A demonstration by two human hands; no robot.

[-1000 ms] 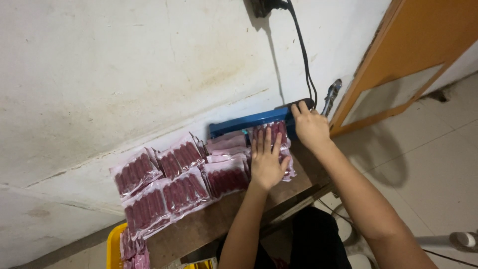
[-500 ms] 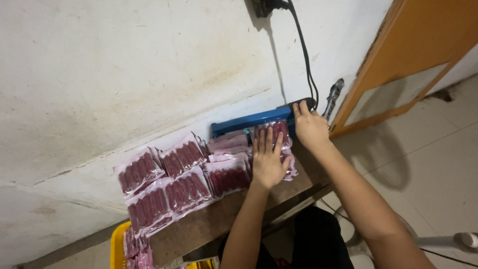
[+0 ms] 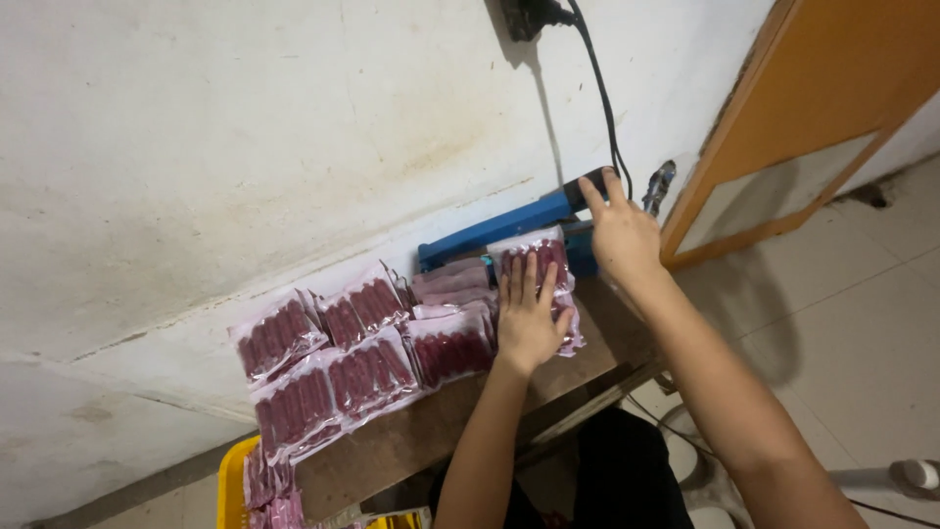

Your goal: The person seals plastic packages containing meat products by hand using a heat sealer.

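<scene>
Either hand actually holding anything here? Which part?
No closed grasp. The left hand lies flat, palm down, on a clear packet of red sausages, near its lower half. The right hand rests on the black handle end of the blue sealer.

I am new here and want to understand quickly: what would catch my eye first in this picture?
First, the sealed clear packs of reddish sausages spread across the wooden table by the wall. Then the left hand pressing one pack flat, while the right hand rests on the blue heat sealer.
</scene>
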